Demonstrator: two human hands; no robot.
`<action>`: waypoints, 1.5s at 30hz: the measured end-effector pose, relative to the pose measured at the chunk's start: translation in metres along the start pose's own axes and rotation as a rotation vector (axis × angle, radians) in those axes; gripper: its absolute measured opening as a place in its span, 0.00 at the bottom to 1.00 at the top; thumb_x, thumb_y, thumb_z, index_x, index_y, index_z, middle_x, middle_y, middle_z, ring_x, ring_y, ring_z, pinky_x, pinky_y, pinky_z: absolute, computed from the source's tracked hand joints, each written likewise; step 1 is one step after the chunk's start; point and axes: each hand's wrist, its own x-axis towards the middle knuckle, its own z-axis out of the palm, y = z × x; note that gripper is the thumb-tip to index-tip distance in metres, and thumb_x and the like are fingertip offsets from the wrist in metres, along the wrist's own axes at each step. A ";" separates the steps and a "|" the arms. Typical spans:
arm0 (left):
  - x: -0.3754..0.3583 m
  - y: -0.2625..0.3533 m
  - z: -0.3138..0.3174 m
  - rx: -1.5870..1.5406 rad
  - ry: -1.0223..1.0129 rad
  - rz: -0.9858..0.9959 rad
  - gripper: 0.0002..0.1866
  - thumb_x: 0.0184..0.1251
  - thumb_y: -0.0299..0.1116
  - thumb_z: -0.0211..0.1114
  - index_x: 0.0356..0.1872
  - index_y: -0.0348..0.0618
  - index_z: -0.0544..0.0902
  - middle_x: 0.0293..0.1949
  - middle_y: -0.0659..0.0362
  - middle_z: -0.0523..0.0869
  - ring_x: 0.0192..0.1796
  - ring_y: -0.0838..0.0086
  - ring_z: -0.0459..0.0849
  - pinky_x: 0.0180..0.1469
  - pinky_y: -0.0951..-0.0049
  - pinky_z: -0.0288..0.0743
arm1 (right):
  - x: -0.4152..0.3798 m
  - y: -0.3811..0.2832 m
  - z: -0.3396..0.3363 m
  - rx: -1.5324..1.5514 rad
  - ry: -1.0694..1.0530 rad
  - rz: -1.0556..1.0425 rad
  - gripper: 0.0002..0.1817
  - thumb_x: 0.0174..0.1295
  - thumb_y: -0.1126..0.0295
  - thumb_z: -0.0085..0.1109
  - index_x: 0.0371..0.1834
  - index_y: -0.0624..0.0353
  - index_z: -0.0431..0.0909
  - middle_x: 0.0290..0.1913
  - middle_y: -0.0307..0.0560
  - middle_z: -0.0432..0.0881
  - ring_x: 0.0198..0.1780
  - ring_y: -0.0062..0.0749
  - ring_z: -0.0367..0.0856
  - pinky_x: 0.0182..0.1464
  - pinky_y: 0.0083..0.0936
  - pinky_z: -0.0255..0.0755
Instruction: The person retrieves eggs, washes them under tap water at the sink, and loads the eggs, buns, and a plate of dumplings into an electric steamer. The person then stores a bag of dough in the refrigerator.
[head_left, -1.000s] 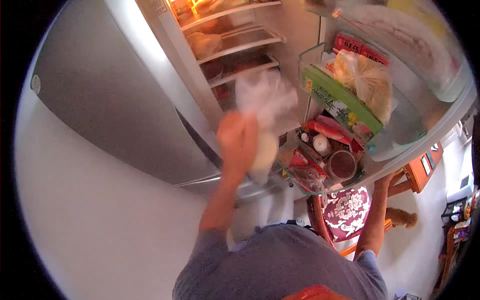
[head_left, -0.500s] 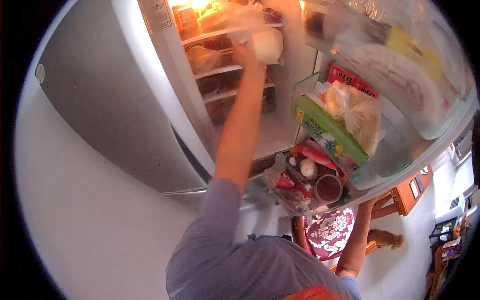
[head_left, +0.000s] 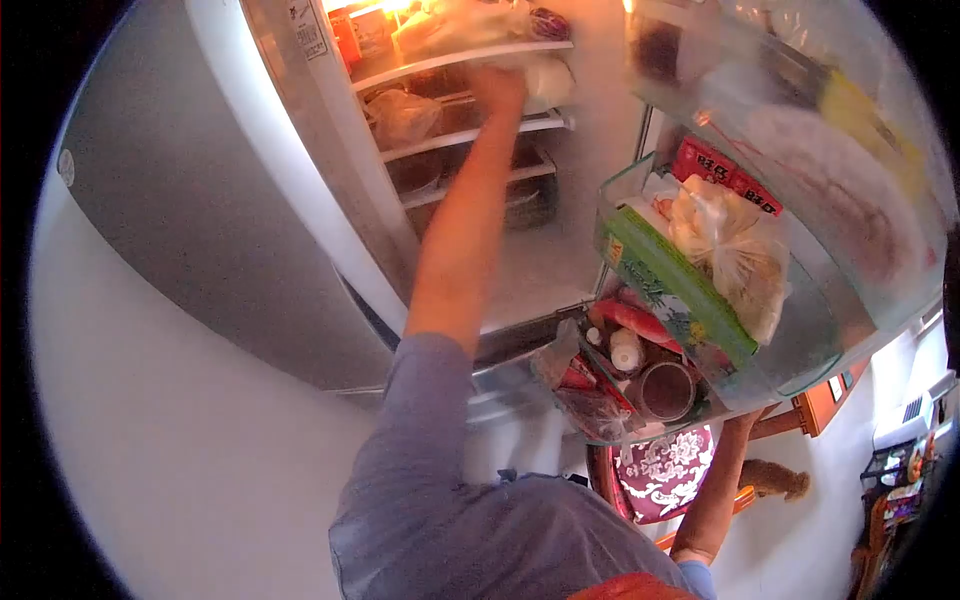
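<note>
Inside the open fridge, my left hand (head_left: 499, 88) is between two shelves, its blurred fingers closed at the left side of a pale, rounded bagged item (head_left: 547, 83). Left of that hand, a clear plastic bag (head_left: 404, 117) with something in it lies on the shelf (head_left: 470, 136). My right hand (head_left: 752, 413) is at the lower edge of the fridge door, its fingers hidden behind the door.
The door bins (head_left: 825, 378) hold a green box (head_left: 682, 285), a knotted plastic bag (head_left: 735, 255), red packs (head_left: 722, 172) and a round jar (head_left: 665, 390). A patterned chair (head_left: 662, 470) and a brown dog (head_left: 775, 478) are beyond the door.
My left hand has moved slightly up and deeper with the pale item, which is now between the shelves. In view, the door bins have shifted a little right and down.
</note>
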 end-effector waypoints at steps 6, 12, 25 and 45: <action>0.005 0.002 -0.006 0.080 0.002 0.093 0.11 0.48 0.32 0.69 0.32 0.36 0.86 0.36 0.45 0.87 0.42 0.52 0.86 0.45 0.62 0.78 | -0.001 -0.002 -0.002 -0.026 0.007 -0.007 0.28 0.71 0.51 0.42 0.68 0.55 0.60 0.64 0.48 0.66 0.63 0.39 0.65 0.66 0.33 0.59; -0.009 0.058 -0.035 0.016 -0.542 -0.130 0.32 0.45 0.53 0.70 0.43 0.33 0.84 0.50 0.43 0.83 0.53 0.53 0.81 0.56 0.60 0.74 | -0.006 -0.007 -0.005 -0.055 0.015 -0.012 0.28 0.71 0.51 0.42 0.68 0.56 0.60 0.64 0.48 0.65 0.64 0.40 0.64 0.66 0.33 0.59; -0.030 0.066 -0.056 -0.186 -0.198 -0.237 0.39 0.48 0.59 0.69 0.52 0.35 0.78 0.51 0.45 0.81 0.57 0.57 0.79 0.54 0.59 0.76 | -0.011 -0.018 -0.002 -0.108 0.014 -0.067 0.28 0.71 0.51 0.41 0.68 0.57 0.60 0.64 0.49 0.65 0.64 0.40 0.64 0.66 0.33 0.59; -0.061 0.058 -0.091 0.567 -0.393 0.202 0.24 0.67 0.52 0.50 0.40 0.42 0.84 0.47 0.48 0.84 0.47 0.59 0.83 0.45 0.56 0.75 | -0.063 -0.097 0.040 0.466 0.094 0.198 0.23 0.71 0.52 0.41 0.52 0.61 0.72 0.43 0.41 0.77 0.44 0.29 0.75 0.49 0.26 0.70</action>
